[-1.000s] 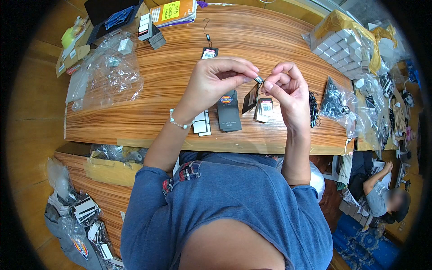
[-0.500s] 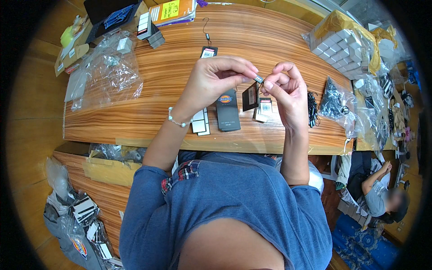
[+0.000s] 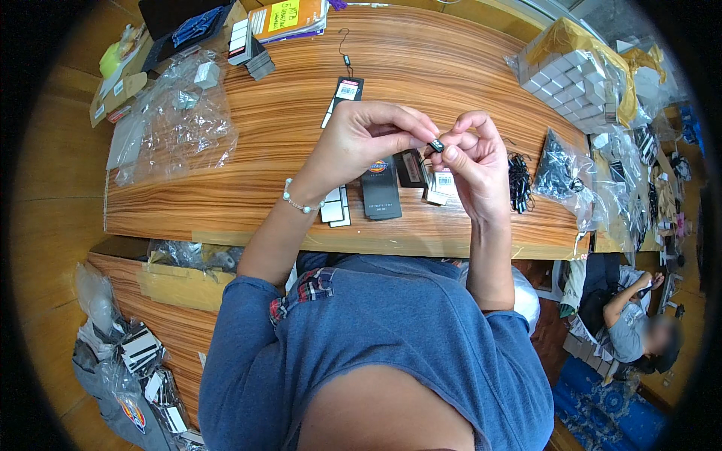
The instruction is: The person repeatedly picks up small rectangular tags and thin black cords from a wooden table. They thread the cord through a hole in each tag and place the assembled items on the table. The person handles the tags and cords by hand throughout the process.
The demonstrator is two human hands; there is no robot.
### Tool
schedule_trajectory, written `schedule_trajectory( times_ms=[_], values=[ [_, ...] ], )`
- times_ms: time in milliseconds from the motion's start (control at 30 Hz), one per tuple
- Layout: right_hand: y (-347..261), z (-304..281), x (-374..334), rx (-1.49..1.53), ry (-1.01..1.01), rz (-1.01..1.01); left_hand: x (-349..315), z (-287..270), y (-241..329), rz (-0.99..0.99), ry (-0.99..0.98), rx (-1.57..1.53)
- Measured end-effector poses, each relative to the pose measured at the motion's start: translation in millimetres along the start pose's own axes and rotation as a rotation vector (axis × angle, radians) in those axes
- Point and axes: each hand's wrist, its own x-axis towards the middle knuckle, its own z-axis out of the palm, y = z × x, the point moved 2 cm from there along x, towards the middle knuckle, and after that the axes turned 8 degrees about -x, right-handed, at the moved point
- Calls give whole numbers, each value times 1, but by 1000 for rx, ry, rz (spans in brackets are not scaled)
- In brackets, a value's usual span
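Note:
Above the wooden table, my left hand (image 3: 368, 135) pinches a small black string seal (image 3: 436, 146) between thumb and fingertips. My right hand (image 3: 480, 165) has its thumb and fingers closed at the other side of that seal. A black hang tag (image 3: 411, 170) with a label dangles just below, apparently from the seal's string. Under my hands lie a pile of dark hang tags (image 3: 381, 197) and a smaller pile of white-labelled tags (image 3: 442, 183). Left of them are tags with white panels (image 3: 335, 212). Farther back lies a tag with a string and seal attached (image 3: 348, 89).
Black seal strings (image 3: 520, 182) lie right of my right hand, beside a plastic bag of dark pieces (image 3: 556, 167). A wrapped block of small white boxes (image 3: 571, 83) stands far right. Clear plastic (image 3: 184, 113), stacked tags (image 3: 252, 52) and notebooks (image 3: 289, 19) sit left. Another person (image 3: 632, 323) sits at right.
Both hands have dipped slightly, and the seal has turned and moved a little lower. The dangling hang tag has swung left and sits partly behind my fingers.

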Motion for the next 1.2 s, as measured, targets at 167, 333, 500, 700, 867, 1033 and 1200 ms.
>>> schedule_trajectory(
  times_ms=[167,333,500,700,867,1033,1200],
  values=[
    [7,-2,-2,-26,-3,-47,-2,3,-3,2,-14,-95],
    [7,-1,-1,-15,-24,-4,0,4,-2,84,4,63],
    [5,-4,8,-249,-98,129,10,-7,-4,230,-59,407],
    [12,-13,15,82,19,78,-5,1,-26,199,106,371],
    [13,-15,22,173,59,69,-13,6,-46,-143,50,175],
    [20,-17,29,164,67,97,-11,6,-54,-80,116,-141],
    [15,-26,54,114,30,95,-3,-16,-54,-170,158,-86]
  ],
)
